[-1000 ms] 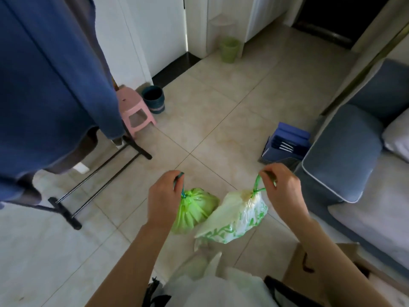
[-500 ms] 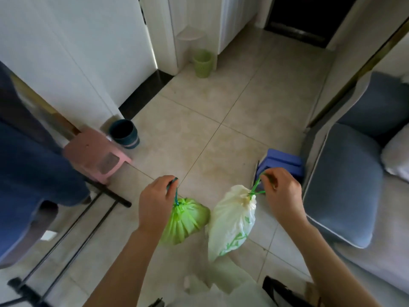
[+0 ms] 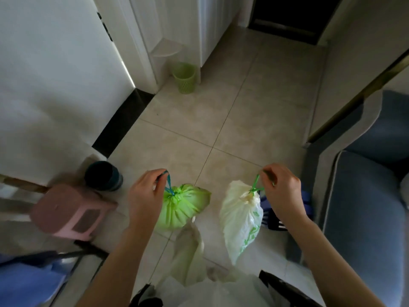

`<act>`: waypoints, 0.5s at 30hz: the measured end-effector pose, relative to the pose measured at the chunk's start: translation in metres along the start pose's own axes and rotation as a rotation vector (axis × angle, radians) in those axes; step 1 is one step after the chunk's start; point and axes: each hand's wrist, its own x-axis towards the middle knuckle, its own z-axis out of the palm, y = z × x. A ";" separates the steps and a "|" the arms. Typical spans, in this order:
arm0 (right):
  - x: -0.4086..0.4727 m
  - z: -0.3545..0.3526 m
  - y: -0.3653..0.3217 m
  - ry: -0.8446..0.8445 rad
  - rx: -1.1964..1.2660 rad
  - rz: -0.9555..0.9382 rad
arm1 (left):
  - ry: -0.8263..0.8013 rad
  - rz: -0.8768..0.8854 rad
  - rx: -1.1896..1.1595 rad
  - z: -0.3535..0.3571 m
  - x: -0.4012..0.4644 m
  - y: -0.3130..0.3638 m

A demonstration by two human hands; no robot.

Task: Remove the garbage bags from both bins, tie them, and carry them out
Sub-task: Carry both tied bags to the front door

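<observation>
Two tied garbage bags hang in the air in front of me. My left hand (image 3: 147, 196) pinches the blue-green drawstring of the bright green bag (image 3: 184, 207). My right hand (image 3: 282, 191) holds the green drawstring of the white bag with green print (image 3: 242, 218). Both bags dangle above the tiled floor (image 3: 199, 120), a short gap between them. A light green mesh bin (image 3: 184, 78) stands far ahead at the cabinet corner. A dark teal bin (image 3: 104, 176) sits on the floor to my left, by the wall.
A pink stool (image 3: 70, 211) and a black rack foot (image 3: 88, 249) are at the lower left. A blue sofa (image 3: 363, 213) fills the right side, with a blue box (image 3: 307, 204) beside it. A dark doorway (image 3: 290, 16) lies at the far end.
The view has advanced down the floor toward the doorway; the stool and teal bin slid back to my left. The white bag has swung to hang straight down. Both hands keep their hold.
</observation>
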 end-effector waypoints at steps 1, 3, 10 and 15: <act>0.022 0.005 0.002 0.021 -0.003 0.015 | -0.004 -0.004 -0.015 0.012 0.023 -0.005; 0.068 0.013 0.006 0.064 -0.016 0.055 | -0.028 -0.011 -0.043 0.036 0.071 -0.013; 0.235 0.016 0.009 0.240 -0.078 0.185 | -0.140 -0.016 -0.117 0.113 0.247 -0.013; 0.349 0.013 0.019 0.285 -0.066 0.193 | -0.166 0.016 -0.182 0.175 0.361 0.011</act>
